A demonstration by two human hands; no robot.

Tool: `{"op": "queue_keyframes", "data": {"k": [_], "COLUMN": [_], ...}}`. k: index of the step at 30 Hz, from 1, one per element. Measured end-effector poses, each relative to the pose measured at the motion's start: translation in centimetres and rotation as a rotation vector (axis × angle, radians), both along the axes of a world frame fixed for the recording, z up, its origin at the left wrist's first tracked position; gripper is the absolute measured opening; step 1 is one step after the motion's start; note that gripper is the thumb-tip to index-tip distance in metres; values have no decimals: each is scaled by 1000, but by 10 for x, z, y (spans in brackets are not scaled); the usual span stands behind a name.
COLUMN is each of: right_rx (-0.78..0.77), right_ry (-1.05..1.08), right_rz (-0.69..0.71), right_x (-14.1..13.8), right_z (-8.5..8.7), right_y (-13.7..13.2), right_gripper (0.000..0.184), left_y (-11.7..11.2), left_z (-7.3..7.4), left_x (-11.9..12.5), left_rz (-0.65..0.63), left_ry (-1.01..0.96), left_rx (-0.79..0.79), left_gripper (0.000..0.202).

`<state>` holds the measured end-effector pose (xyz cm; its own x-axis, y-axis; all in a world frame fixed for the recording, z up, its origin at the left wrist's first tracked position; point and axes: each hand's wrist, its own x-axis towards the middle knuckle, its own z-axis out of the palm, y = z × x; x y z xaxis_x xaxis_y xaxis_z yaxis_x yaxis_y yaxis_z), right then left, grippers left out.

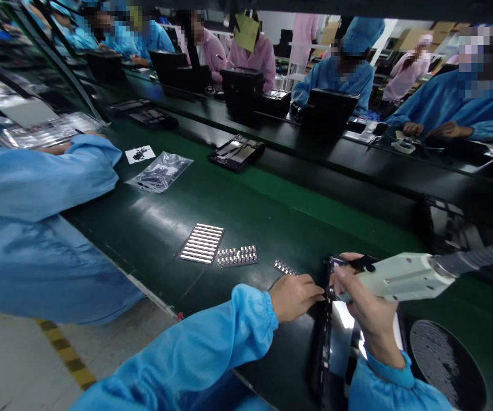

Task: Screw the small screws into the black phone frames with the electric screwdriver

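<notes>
blue sleeves (212,342) reached in from the near edge of a green workbench (272,200), ending at two bare hands bent over a flat dark device (339,342) with glossy panels. the device lay at lower right, its shiny face up, its near end running out of view. it was likely stiff and fairly light for its breadth, with a smooth panel that would probably slip under dry fingertips and could crack or smudge if pressed; the long side rims looked the safest hold, a hand on each. its long axis ran away from the wearer, almost straight up the view with a slight lean to the right, so that one narrow end pointed across the bench and the other toward the wearer's body. the left hand (295,297) had its fingers drawn together at the device's left rim; whether they pinched a small part could not be told. the right hand (370,314) curved over the far end, thumb near the far left corner, and what its fingers closed on, if anything, was hidden. just beside it stood a pale tool head (407,277) on a ribbed grey hose (481,257); contact between tool and hand was unclear. a round black textured pad (445,365) sat to the right, a sheet of pale strips (202,244) to the left.
</notes>
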<state>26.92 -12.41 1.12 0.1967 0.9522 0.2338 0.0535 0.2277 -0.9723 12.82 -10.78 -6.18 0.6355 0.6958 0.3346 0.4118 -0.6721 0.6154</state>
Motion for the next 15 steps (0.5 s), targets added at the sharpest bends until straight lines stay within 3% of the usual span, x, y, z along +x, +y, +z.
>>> {"op": "queue_keyframes", "data": {"k": [10, 15], "right_rx": [-33, -46], "right_ry": [12, 19], "right_rz": [11, 16], "right_x": [-2, -2], "right_z": [-1, 0], "right_y": [0, -3], "right_gripper": [26, 27], "left_y": [0, -4], "left_z": [1, 0], "left_x": [2, 4], "left_rz": [-18, 47], "left_ry": [-53, -89], "left_rx": [-73, -95], "left_gripper": [20, 16]}}
